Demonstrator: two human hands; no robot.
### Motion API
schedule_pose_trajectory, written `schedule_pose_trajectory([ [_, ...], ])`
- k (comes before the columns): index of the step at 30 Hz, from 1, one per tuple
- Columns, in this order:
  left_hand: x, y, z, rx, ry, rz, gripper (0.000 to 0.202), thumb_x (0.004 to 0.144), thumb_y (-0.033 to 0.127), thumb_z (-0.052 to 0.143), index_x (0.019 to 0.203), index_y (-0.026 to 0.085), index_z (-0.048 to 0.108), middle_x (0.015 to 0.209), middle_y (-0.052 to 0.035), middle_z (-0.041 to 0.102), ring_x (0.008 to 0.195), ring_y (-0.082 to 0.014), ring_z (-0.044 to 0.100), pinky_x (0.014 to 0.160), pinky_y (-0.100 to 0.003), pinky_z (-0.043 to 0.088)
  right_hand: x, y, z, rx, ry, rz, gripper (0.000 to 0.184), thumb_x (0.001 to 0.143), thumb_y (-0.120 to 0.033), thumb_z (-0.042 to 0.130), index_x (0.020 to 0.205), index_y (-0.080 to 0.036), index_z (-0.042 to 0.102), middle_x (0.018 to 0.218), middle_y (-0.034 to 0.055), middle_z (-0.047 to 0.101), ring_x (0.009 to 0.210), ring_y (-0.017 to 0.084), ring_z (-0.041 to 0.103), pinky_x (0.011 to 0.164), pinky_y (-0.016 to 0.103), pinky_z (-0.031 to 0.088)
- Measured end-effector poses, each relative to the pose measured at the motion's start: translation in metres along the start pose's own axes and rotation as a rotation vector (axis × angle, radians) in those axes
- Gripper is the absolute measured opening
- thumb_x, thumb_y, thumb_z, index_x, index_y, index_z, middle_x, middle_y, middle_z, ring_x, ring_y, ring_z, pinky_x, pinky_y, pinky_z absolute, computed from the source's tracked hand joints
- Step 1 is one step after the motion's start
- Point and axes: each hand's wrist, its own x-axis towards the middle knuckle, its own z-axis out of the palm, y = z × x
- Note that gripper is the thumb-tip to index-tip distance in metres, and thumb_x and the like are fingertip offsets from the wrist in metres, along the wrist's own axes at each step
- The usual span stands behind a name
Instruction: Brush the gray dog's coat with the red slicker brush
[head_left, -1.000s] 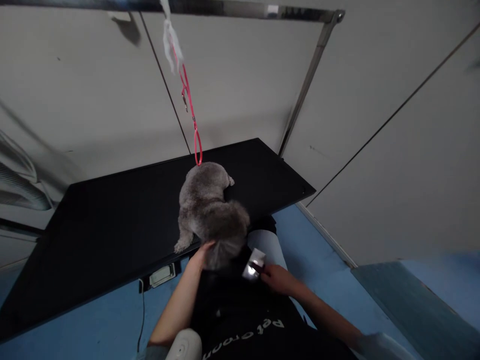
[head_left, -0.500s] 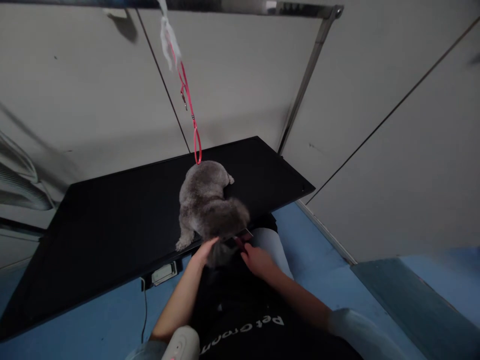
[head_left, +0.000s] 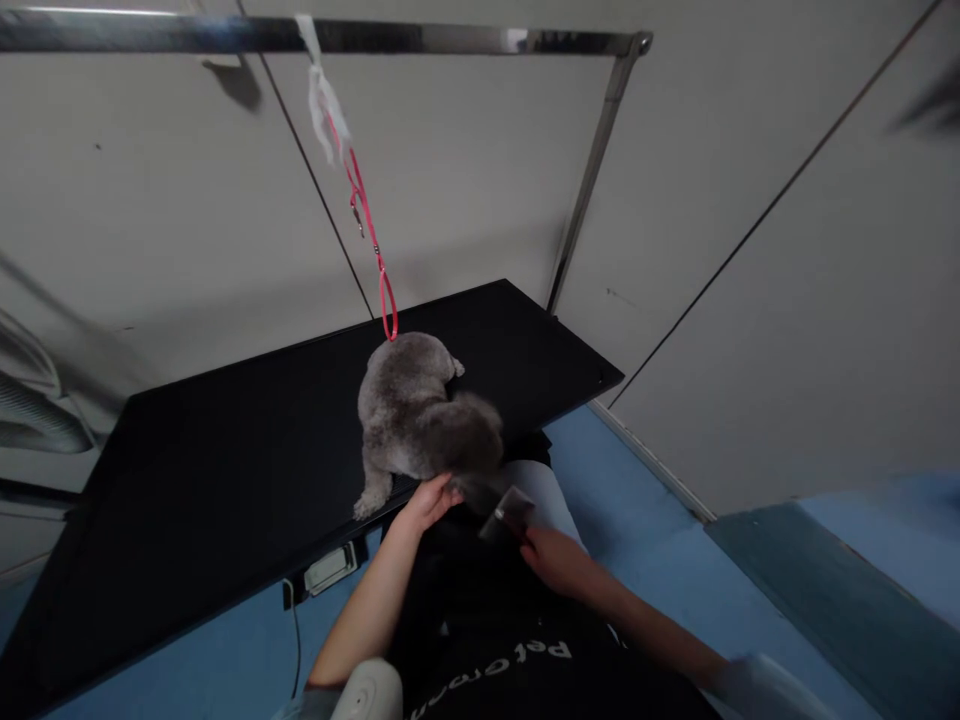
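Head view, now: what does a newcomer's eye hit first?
First, the grey-brown furry animal at the near edge of the black table, with the left hand at its near end. Next, the bright pink leash, hanging above it from the metal bar by a white tie. Then the slightly blurred brush in the right hand, just in front of the animal.

Animal (head_left: 405,400) on table (head_left: 225,460), at near edge; brush (head_left: 512,512) before it, to the right; leash (head_left: 377,250) below bar (head_left: 450,39)
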Motion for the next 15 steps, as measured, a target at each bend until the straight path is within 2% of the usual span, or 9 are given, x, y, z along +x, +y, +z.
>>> schedule_pose_trajectory([
  [3,-0.002,0.0,-0.003,0.053,0.071,0.013,0.012,0.074,0.025,0.067,0.082,0.017,0.063,0.079,-0.0042,0.069,0.071,-0.0169,0.065,0.072,-0.031,0.052,-0.013,-0.005,0.0,0.057,-0.037,-0.042,0.019,0.083,-0.033,0.054,0.078,-0.02,0.068,0.081,0.0132,0.069,0.074,0.026,0.064,0.065,0.036,0.042],
  [5,-0.004,0.002,-0.003,0.086,0.031,-0.078,0.015,0.076,0.031,0.066,0.081,0.017,0.064,0.078,-0.0055,0.07,0.071,-0.0188,0.065,0.071,-0.033,0.053,-0.007,-0.021,-0.002,0.125,0.023,-0.119,0.027,0.088,-0.038,0.045,0.087,-0.021,0.066,0.084,0.009,0.069,0.075,0.022,0.064,0.067,0.032,0.042],
  [7,-0.005,0.003,0.0,0.093,-0.013,-0.143,0.02,0.078,0.036,0.064,0.084,0.018,0.066,0.082,-0.0075,0.071,0.076,-0.0213,0.066,0.073,-0.036,0.054,0.003,-0.034,-0.001,0.13,0.09,-0.106,0.031,0.092,-0.038,0.038,0.099,-0.019,0.062,0.089,0.0076,0.069,0.079,0.02,0.064,0.069,0.03,0.041],
  [9,-0.004,0.002,0.004,0.085,-0.009,-0.104,0.019,0.077,0.034,0.065,0.088,0.018,0.067,0.088,-0.0076,0.072,0.08,-0.0218,0.067,0.075,-0.036,0.054,0.005,-0.031,0.006,0.08,0.086,-0.027,0.03,0.092,-0.035,0.038,0.101,-0.017,0.06,0.09,0.0096,0.069,0.08,0.021,0.064,0.068,0.029,0.04],
  [12,-0.002,-0.004,0.009,0.075,0.042,0.011,0.018,0.072,0.024,0.068,0.088,0.017,0.067,0.092,-0.0063,0.072,0.084,-0.02,0.066,0.078,-0.033,0.053,-0.007,-0.014,0.012,0.02,-0.04,0.06,0.027,0.09,-0.031,0.042,0.091,-0.015,0.063,0.089,0.0127,0.069,0.078,0.022,0.065,0.064,0.03,0.039],
  [14,-0.003,-0.006,0.011,0.13,0.085,0.034,0.019,0.072,0.025,0.069,0.088,0.016,0.066,0.091,-0.0062,0.072,0.085,-0.0197,0.066,0.078,-0.032,0.051,-0.013,-0.012,0.008,0.035,-0.065,0.019,0.028,0.089,-0.033,0.042,0.088,-0.016,0.064,0.088,0.012,0.069,0.077,0.022,0.065,0.063,0.03,0.038],
  [15,-0.006,-0.005,0.012,0.192,0.102,0.045,0.02,0.073,0.029,0.068,0.088,0.016,0.066,0.09,-0.006,0.071,0.085,-0.0197,0.065,0.077,-0.031,0.051,-0.013,-0.015,0.003,0.058,-0.033,-0.028,0.029,0.09,-0.034,0.041,0.089,-0.016,0.064,0.089,0.0111,0.069,0.078,0.022,0.064,0.064,0.03,0.038],
])
